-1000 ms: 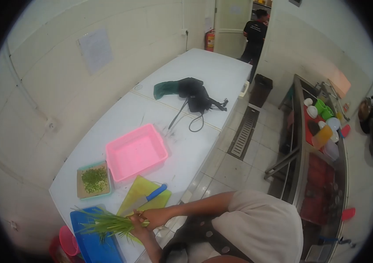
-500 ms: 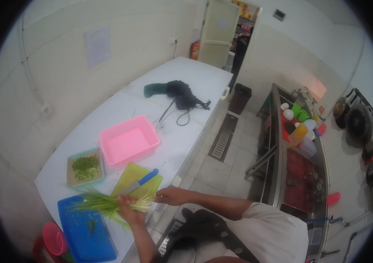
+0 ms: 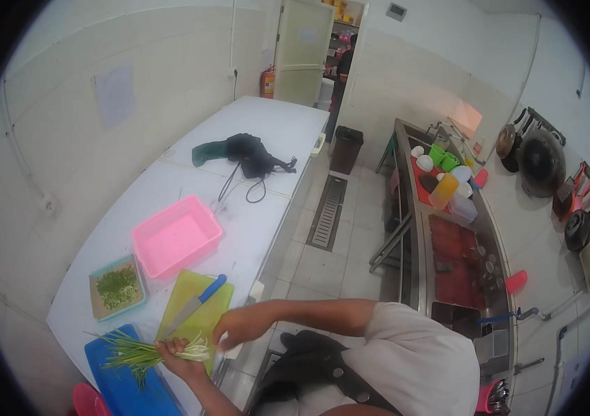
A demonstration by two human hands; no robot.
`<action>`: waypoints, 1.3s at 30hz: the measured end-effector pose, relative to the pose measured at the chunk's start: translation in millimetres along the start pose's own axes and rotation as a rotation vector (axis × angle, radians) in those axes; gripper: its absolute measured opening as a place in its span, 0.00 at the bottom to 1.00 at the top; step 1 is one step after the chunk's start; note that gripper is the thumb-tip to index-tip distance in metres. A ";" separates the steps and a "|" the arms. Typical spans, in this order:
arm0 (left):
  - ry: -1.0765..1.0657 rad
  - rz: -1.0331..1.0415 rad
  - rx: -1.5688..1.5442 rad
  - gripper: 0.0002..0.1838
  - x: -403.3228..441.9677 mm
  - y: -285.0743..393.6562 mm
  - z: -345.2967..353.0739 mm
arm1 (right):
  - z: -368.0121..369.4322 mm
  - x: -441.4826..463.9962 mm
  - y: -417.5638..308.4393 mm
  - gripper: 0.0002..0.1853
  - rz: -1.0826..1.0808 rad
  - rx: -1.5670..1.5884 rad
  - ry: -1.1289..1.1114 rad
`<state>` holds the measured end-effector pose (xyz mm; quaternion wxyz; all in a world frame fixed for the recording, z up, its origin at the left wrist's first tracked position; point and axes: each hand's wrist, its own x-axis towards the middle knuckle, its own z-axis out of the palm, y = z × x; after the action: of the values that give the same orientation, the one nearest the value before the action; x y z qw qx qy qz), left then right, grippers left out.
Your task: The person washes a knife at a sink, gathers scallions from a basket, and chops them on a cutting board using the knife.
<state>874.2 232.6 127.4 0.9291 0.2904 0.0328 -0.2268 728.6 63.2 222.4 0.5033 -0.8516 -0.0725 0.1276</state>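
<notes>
My left hand (image 3: 178, 357) is closed around a bunch of green onions (image 3: 132, 352). Their green leaves spread leftward above a blue tray (image 3: 111, 378), and the white ends (image 3: 196, 348) point right over the edge of a yellow-green cutting board (image 3: 201, 298). Just right of those white ends is my right hand (image 3: 239, 327), its fingers bent and slightly apart, with nothing visible in them. A knife (image 3: 198, 305) with a blue handle lies slantwise on the board, beyond both hands.
Behind the board stand a pink basin (image 3: 177, 236) and a teal-rimmed tray of chopped greens (image 3: 116, 288). Farther along the table lies a dark cloth bundle with straps (image 3: 246, 152). A metal sink counter (image 3: 416, 256) with dishes runs along the right. Someone stands in the doorway.
My right hand has moved in from farther right toward the white ends. My left hand still grips the bunch, now slightly lower. The head view has shifted, so the room appears farther left.
</notes>
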 end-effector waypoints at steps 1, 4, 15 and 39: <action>0.047 0.015 0.027 0.17 -5.7 1.2 7.2 | 1.5 4.6 -17.4 0.19 -0.187 0.201 -0.031; 0.012 0.020 0.012 0.16 -9.4 1.4 -19.8 | -19.9 8.7 -35.6 0.18 -0.162 0.492 -0.122; 0.148 0.041 -0.067 0.16 -20.7 19.9 -54.5 | 89.9 22.6 119.2 0.17 0.060 -0.076 -0.559; 0.303 0.065 0.018 0.20 -0.5 -36.3 27.6 | -97.3 165.6 191.2 0.10 -0.536 0.273 0.573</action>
<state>855.8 191.1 131.3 0.9178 0.3302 0.1611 -0.1504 914.4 -68.9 75.9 0.6268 -0.7291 -0.1310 -0.2416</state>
